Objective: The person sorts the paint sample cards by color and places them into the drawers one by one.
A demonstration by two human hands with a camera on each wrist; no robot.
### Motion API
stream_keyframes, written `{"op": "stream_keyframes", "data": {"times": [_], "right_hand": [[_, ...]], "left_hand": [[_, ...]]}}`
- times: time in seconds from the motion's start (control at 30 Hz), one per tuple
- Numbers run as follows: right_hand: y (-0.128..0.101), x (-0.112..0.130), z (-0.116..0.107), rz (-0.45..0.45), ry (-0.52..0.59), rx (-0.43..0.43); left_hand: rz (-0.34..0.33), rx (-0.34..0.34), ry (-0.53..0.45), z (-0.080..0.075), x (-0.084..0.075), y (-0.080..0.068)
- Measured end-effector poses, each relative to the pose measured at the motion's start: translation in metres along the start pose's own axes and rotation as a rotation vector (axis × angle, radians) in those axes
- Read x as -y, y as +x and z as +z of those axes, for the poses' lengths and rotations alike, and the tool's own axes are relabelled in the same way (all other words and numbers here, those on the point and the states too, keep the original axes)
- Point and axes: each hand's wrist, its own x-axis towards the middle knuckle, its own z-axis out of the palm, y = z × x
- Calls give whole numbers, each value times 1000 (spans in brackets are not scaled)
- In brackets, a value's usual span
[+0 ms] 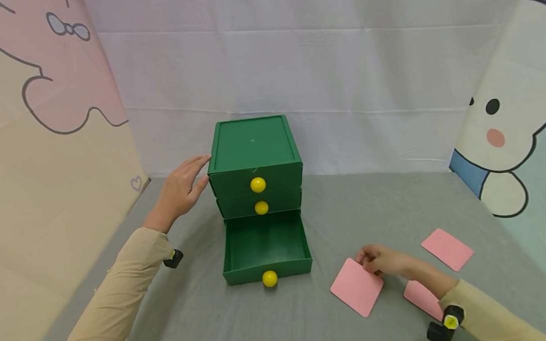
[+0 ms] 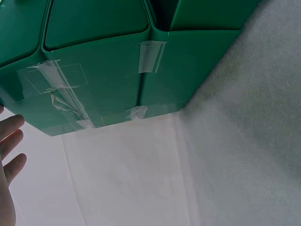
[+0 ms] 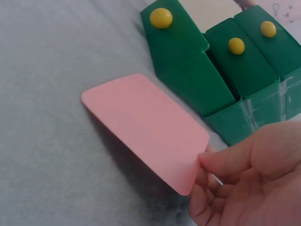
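Observation:
A green three-drawer box [image 1: 254, 143] with yellow knobs stands on the grey cloth, its bottom drawer [image 1: 266, 246] pulled out and bare inside. My left hand [image 1: 180, 191] is at the box's upper left side, fingers fairly straight; the fingertips [image 2: 14, 123] lie beside the green wall in the left wrist view. My right hand [image 1: 384, 261] pinches a pink card [image 1: 357, 288] by one edge between thumb and fingers, to the right of the open drawer. In the right wrist view the pink card [image 3: 146, 127] is tilted, with a shadow under it.
Two more pink cards lie on the cloth at the right: one card [image 1: 447, 248] farther back, another card [image 1: 423, 298] partly covered by the right forearm. Clear tape [image 2: 61, 84] joins the box's side. A white curtain [image 1: 342, 78] hangs behind.

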Motion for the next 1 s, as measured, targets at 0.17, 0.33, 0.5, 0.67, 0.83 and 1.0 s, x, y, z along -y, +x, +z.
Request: {"op": "stream_keyframes", "data": {"times": [0.17,0.33,0.5,0.67,0.83,1.0], "right_hand": [[-1,7,-6,16,7,18],[-2,16,-12,15,-32,-7],[-1,34,-21,-10,-79,-40],[-1,55,-30,-47,-114,-66],[2,75,-36,-94,-116,-78],[12,92,-34,-110,-102,-81]], "left_hand": [[1,-3,-3,0,0,0],[-2,0,5,0,-1,0],[-7,2,2,-1,-1,0],[2,-2,0,-1,-2,1],[7,-7,-7,0,-2,1],[5,-6,-11,0,-1,1]]}}
